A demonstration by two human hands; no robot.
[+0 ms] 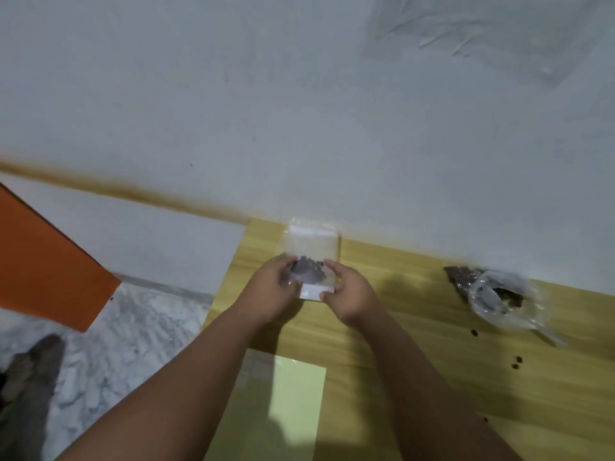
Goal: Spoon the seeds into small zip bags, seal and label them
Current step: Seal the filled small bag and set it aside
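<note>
Plastic, clear and small: a zip bag [314, 244] is held up between both hands over the far edge of the table [416, 361]. The left hand [273, 287] grips the bag's left side with curled fingers; the right hand [349, 294] pinches its right side and lower corner. Dark seeds [307, 266] lie bunched inside the bag between the two hands, and a white strip [314, 291] shows along the bag's near edge. The far end of the bag reaches the line where the table meets the wall [299, 111]. Whether the zip is pressed closed cannot be told, because the picture is blurred there.

Near the forearms a pale green sheet [296, 394] lies flat on the wood. Well to the right sits a larger bag [506, 294] of crumpled clear plastic holding more dark seeds, with a grey handle [549, 334], probably a spoon's, sticking out toward the near side. A few loose seeds [515, 362] are scattered on the table just beside it.

Left of the table is an orange panel [43, 261] above a mottled pale floor [116, 344].
</note>
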